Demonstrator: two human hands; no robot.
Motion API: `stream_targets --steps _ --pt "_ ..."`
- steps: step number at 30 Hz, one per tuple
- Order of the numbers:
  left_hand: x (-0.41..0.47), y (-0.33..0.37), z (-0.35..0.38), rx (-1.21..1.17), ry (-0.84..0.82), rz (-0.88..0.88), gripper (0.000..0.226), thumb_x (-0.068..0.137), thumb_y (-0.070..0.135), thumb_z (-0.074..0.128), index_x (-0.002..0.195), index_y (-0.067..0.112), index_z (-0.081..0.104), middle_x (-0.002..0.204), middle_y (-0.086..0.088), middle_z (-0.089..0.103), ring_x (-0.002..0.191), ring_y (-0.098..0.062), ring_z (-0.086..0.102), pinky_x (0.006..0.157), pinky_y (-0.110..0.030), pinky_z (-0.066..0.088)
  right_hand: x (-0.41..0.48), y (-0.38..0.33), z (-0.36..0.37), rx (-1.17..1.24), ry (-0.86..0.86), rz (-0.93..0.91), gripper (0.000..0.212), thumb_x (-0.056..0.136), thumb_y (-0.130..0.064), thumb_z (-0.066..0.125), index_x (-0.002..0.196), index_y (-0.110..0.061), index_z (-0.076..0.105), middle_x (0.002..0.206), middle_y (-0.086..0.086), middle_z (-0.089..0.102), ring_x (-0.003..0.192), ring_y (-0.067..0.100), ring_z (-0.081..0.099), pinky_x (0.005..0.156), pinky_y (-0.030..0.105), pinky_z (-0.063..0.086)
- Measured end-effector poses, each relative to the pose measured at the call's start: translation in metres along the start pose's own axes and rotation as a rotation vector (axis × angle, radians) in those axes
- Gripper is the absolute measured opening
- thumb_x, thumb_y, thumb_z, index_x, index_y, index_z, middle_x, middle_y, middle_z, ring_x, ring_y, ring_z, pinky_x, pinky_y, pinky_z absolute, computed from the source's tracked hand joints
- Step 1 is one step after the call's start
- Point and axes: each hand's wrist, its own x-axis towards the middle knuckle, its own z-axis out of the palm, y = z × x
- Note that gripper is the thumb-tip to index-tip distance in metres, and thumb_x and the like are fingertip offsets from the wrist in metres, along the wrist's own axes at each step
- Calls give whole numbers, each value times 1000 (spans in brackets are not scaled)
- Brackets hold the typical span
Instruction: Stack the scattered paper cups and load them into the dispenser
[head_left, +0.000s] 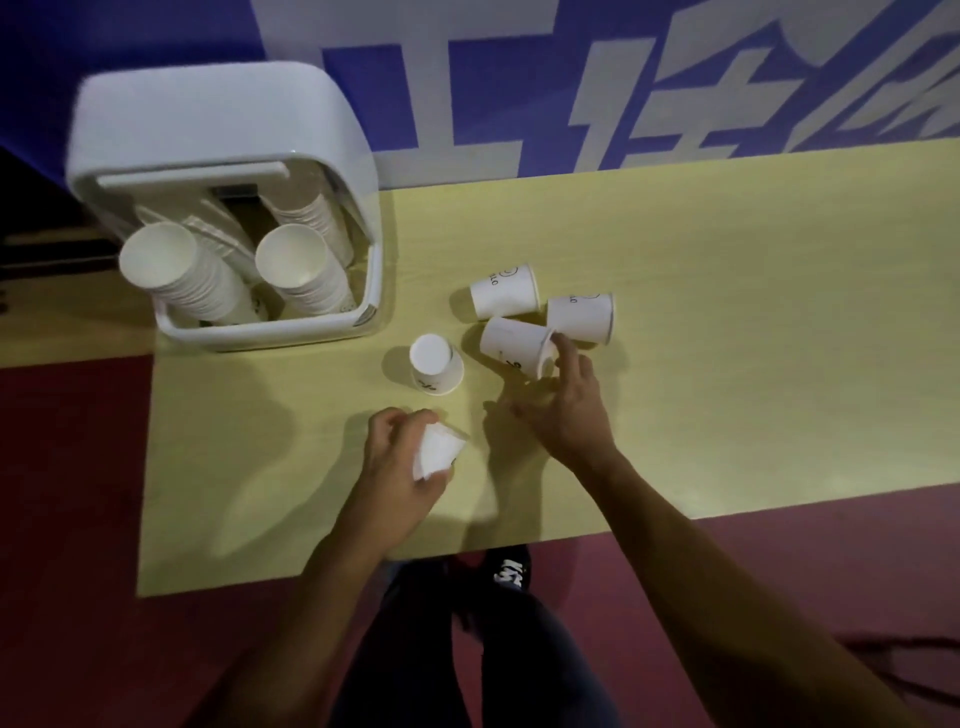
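Nearest, the left hand (400, 462) is gripping a white paper cup (436, 451) over the pale yellow table (727, 364). Beyond, the right hand (566, 405), fingers spread, is touching the rim of a tipped white cup (514, 344); pinching lightly should avoid crushing it. The white plastic dispenser (218, 130) is standing far left.

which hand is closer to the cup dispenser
Left. The left hand, holding a paper cup, is in front of the dispenser, off its right corner; the right hand is farther right, touching a tipped-over cup.
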Motion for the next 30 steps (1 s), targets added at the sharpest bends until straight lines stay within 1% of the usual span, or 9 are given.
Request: stream_targets --steps 4,7,10,14,18,21,24,27,30 --pt "5 4 -2 13 88 -45 54 77 21 81 118 25 46 118 7 45 110 -19 49 79 -30 38 6 4 2 36 96 -14 102 73 -29 88 154 -20 27 139 9 44 119 29 52 89 50 57" --pt "1 1 -2 -24 144 -15 51 76 27 86 107 24 45 113 8 52 100 -15 51 74 -27 39 11 5 1 4 140 -59 100 77 -27 86 156 -20 26 139 10 43 117 26 52 84 41 57" --pt "-3 -1 -2 -84 200 51 43 81 30 84 102 21 48 112 9 53 100 -13 54 76 -22 46 14 1 -2 -70 154 -99 85 79 -24 84 151 -17 40 136 14 46 116 30 53 81 40 54" --pt "-7 0 -5 -40 286 116 31 87 32 78 98 15 54 114 9 54 101 -10 55 78 -6 38 16 0 -4 -132 159 -145 70 75 -18 85 136 -7 52 131 17 52 114 36 55 81 48 56" --pt "-7 -3 -7 -24 285 106 39 87 54 65 96 16 57 118 10 57 103 -9 56 79 -20 45 9 4 -8 -123 143 -211 69 76 -15 84 134 1 49 124 18 59 108 37 58 85 52 54" --pt "-7 -3 -9 -15 296 92 46 85 59 65 96 15 58 120 10 58 102 -6 56 78 -15 43 -5 0 -18 -36 123 -236 79 79 -23 86 142 -3 44 133 14 53 112 30 57 88 45 55" --pt "-6 -3 -9 -19 305 100 42 83 51 73 96 13 60 122 7 61 104 -6 56 79 -3 38 -18 -5 -24 -1 121 -285 85 78 -32 88 144 -3 44 135 11 52 116 26 57 91 37 53" --pt "-3 -9 -7 -29 302 94 40 79 42 80 96 11 61 125 4 63 106 -14 59 79 -7 39 -26 -12 -24 -28 118 -317 83 78 -35 89 143 -5 48 135 10 56 124 25 55 101 33 48" --pt "-1 -13 -7 -49 279 74 45 76 37 86 101 14 58 136 5 59 118 -12 56 83 -12 42 -31 -15 -20 -52 79 -286 84 77 -41 88 144 -9 50 139 7 56 128 23 52 103 33 47"
